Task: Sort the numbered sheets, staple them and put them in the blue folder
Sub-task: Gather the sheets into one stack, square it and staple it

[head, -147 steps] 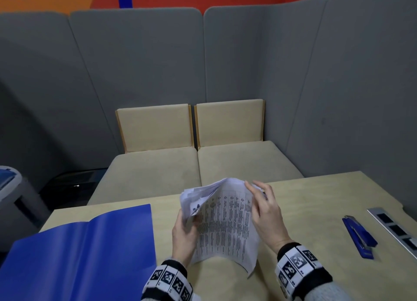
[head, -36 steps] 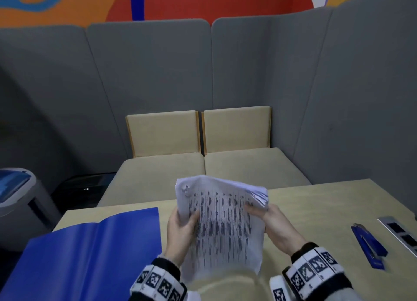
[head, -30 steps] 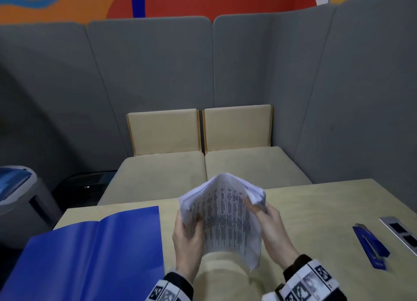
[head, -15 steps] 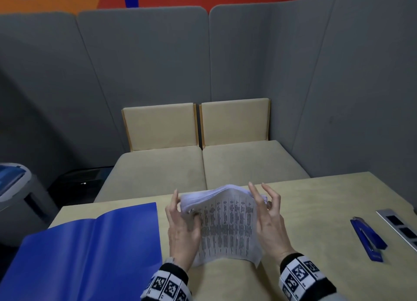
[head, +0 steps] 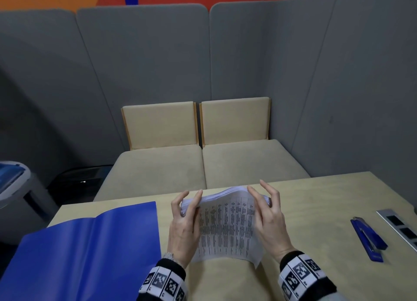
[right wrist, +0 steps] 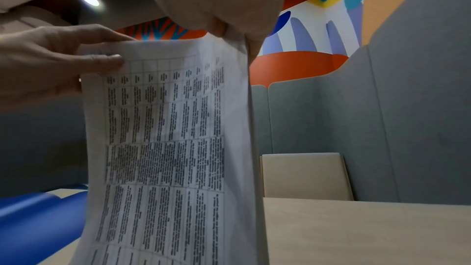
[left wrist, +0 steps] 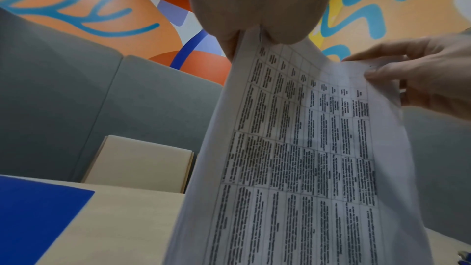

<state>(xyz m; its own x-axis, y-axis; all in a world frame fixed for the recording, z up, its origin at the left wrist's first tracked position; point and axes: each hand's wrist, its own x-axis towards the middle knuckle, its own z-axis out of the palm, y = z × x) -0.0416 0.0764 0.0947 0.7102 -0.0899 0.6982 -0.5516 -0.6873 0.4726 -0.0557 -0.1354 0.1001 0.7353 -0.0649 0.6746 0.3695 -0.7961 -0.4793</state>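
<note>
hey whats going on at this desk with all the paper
A person is holding a stack of printed sheets upright over the table, the left hand and the right hand each gripping one side near the top edge, seemingly squaring the pile. The blue folder lies open on the table to the left. The blue stapler lies untouched to the right, so stapling and filing are not yet done.

Both wrists wear white bands [head: 300,273] printed with black square marker codes over dark cuffs [head: 170,267], with grey sleeves [head: 334,296] behind them.
</note>
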